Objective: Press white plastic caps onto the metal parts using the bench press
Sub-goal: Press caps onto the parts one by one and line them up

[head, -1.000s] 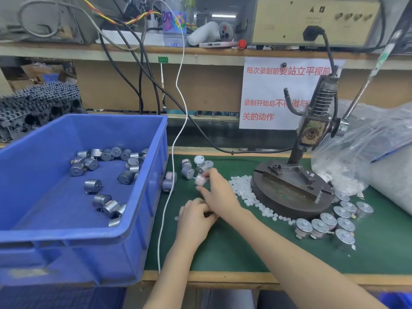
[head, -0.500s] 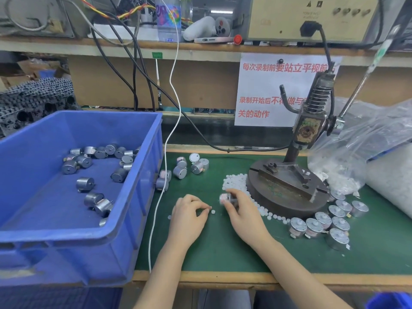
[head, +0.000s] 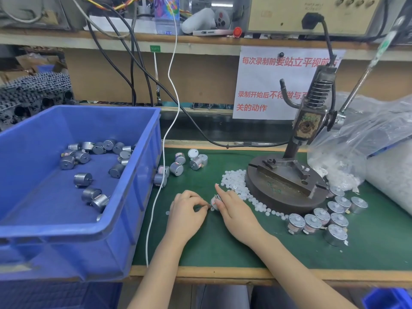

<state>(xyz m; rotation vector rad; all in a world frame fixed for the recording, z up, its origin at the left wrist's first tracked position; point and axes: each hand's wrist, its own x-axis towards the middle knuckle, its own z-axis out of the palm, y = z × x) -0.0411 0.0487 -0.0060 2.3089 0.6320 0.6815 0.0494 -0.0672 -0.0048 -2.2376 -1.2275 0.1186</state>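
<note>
Change over the last second: the right hand (head: 237, 214) had gone out to the loose silver cylindrical metal parts (head: 177, 168) beside the blue plastic bin (head: 100, 228), taken one, and drawn it back toward the bench edge. The left hand (head: 188, 210) had waited, already pinched, on the green mat (head: 223, 246). Now the two hands met.

Reading: this was the hand-fitting step, cap started on the part ahead of pressing. Nothing sat on the dark round iron bench press (head: 287, 188); its lever stood raised, untouched.

Fingers, right: thumb and lower fingers curled round the metal part (head: 215, 199), which lay on its side. Whether it rested on the mat or just above it, could not tell. The forefinger was straight, pointing toward the heap of small white plastic caps (head: 234, 179).

Fingers, left: curled, with thumb and forefinger pressed tip to tip at the part's near end, pinching something too small to make out. Judged it a white plastic cap.

The held part lay between the hands, left of the press base and not yet on it. Another cluster of silver parts (head: 323, 216) stood upright right of the base, apparently capped.
</note>
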